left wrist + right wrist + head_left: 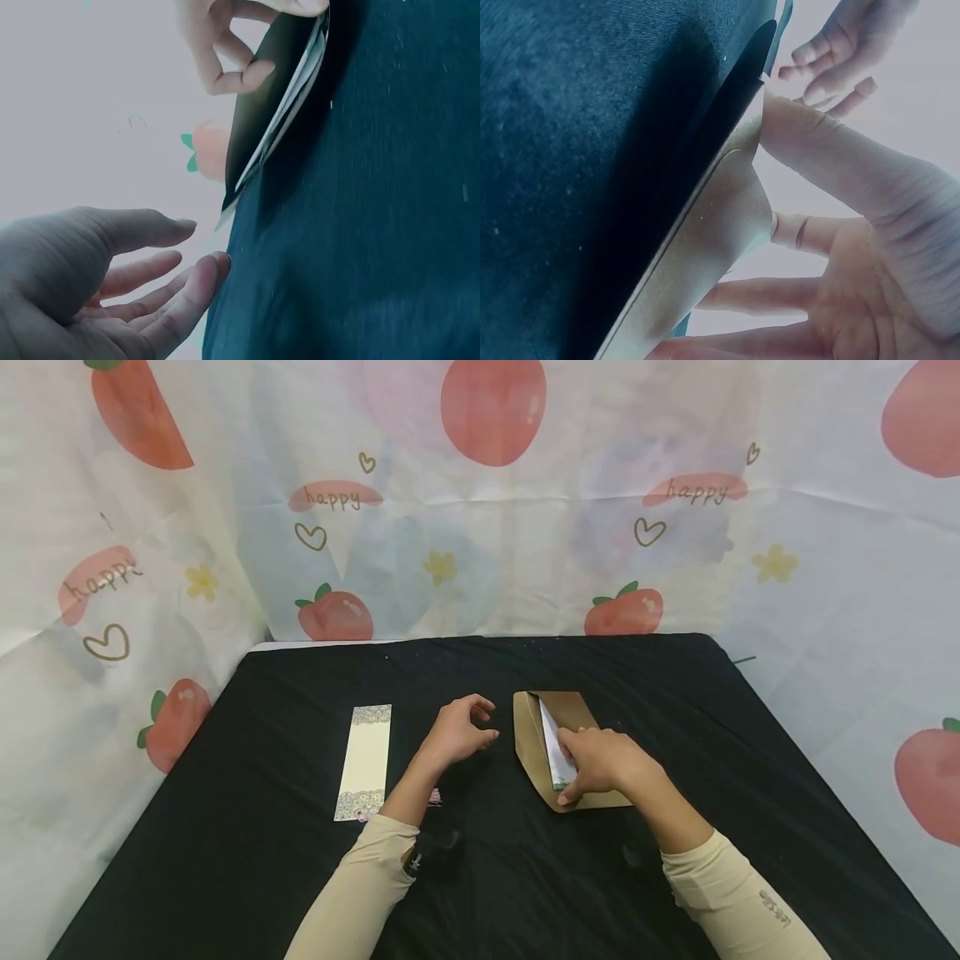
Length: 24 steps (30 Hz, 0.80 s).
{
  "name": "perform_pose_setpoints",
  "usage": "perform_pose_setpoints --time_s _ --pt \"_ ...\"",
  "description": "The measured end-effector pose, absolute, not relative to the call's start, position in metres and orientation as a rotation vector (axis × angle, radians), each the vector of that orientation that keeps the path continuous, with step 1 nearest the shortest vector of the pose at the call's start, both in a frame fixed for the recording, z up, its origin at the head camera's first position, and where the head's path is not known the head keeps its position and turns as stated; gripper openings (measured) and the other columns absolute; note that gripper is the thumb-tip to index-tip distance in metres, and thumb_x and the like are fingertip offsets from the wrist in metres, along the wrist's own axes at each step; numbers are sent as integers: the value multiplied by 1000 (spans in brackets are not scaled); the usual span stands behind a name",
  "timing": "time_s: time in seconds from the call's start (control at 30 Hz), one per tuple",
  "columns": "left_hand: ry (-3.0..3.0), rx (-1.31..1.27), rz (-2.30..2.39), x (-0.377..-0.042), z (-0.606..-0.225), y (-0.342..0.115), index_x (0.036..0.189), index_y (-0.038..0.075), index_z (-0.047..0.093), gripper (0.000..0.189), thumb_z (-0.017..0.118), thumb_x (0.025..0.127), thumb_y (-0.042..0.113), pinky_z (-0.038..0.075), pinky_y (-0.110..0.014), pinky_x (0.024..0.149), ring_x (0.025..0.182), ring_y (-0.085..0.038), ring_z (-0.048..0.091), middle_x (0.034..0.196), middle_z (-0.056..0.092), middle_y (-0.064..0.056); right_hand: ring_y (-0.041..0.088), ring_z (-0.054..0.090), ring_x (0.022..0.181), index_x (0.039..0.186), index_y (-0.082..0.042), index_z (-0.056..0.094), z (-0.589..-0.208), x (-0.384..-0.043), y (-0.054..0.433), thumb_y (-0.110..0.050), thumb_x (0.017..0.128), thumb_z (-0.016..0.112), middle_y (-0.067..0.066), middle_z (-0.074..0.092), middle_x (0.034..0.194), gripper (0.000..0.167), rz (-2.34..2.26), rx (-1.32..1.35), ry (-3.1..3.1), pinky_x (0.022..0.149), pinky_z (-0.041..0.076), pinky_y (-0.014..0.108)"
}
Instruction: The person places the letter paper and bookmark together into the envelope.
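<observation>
A brown kraft envelope (528, 752) lies on the black cloth with its flap open toward the left. A white card or folded paper (551, 743) with a bit of green at its lower corner sticks out of its mouth. My right hand (603, 760) grips the envelope near that mouth, thumb at the lower edge and fingers farther up over the paper. Left of the envelope hovers my left hand (461, 727), fingers loosely bent and holding nothing. In the left wrist view, layered paper edges (289, 105) show inside the envelope's mouth.
A long cream card (365, 760) with lacy patterned ends lies to the left. A small pink striped thing (435, 797) is partly hidden behind my left forearm. Black cloth (480, 893) covers the table, and a fruit-printed curtain (480, 552) hangs around its back and sides.
</observation>
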<state>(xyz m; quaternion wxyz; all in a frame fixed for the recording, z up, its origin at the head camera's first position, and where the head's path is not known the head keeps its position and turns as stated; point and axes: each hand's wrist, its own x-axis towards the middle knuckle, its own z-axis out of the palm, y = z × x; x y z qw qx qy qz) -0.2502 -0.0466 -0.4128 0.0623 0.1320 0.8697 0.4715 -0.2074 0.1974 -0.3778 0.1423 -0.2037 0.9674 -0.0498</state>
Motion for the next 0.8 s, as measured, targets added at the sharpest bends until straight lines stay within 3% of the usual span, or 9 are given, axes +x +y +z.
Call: perform_pose_setpoints --time_s 0.8 --pt "2714 268 1353 -248 -414 -113 130 -3 64 42 78 90 3 58 -36 70 74 -21 71 115 67 -19 24 50 68 94 -13 52 -376 -206 196 -43 70 96 4 50 80 59 -157 -562 2777 58 39 38"
